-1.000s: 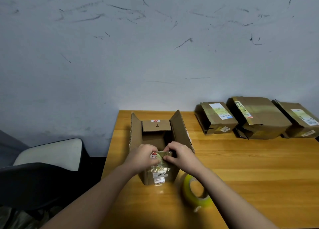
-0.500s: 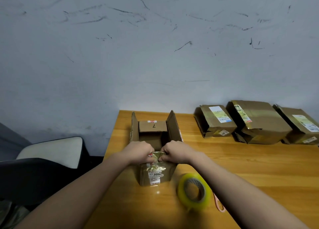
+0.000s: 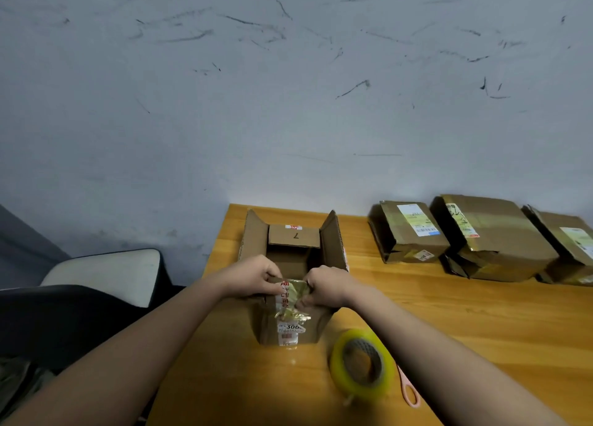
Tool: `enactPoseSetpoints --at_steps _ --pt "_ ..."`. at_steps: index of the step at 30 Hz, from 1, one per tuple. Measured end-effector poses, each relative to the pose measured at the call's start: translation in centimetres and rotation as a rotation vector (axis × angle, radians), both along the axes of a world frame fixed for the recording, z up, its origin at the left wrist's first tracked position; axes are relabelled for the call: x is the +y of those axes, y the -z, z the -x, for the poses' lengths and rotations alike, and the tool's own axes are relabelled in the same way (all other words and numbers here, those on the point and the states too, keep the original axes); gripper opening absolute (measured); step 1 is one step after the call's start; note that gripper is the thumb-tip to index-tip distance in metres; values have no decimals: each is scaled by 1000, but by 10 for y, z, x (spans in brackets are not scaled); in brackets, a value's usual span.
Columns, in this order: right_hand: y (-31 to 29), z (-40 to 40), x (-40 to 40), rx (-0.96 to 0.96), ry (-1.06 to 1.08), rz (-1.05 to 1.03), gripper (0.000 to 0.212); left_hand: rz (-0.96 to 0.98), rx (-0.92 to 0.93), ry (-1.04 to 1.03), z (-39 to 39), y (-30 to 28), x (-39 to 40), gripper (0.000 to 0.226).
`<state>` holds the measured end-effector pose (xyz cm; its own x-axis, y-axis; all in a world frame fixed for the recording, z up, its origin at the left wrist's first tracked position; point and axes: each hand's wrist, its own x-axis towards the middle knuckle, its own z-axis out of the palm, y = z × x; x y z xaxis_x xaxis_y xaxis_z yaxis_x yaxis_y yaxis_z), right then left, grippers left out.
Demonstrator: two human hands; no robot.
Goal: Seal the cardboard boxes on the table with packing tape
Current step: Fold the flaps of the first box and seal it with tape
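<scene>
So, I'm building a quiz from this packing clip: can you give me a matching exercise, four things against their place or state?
Things:
1. tape roll
2. open box
3. three closed boxes
4. pink handle

Places or states:
A. in a row at the table's far right
B. flaps up, near edge held by both hands
C. lying near the right forearm
D. standing on edge, right of the open box

Pairs: 1-D, 2-B, 3-A, 4-C

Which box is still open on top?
The box at the table's left end, held by both hands, has its flaps standing up. The three boxes along the wall are closed.
</scene>
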<state>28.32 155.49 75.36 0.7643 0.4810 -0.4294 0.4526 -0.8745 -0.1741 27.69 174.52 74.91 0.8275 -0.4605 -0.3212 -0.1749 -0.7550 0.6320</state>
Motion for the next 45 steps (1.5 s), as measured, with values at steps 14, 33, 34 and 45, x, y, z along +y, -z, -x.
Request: enactPoseSetpoints --at_steps 14,33,34,45 --pt "9 -7 -4 -26 14 -59 41 -252 -115 -16 -2 -3 -32 17" --pt "36 2 -21 -384 -205 126 59 -415 -793 -3 21 63 -25 32" --pt "37 3 -21 -399 -228 141 61 -459 -828 29 23 67 -24 34" --pt "60 20 -23 -416 -102 55 78 -398 -811 -258 41 58 -12 55"
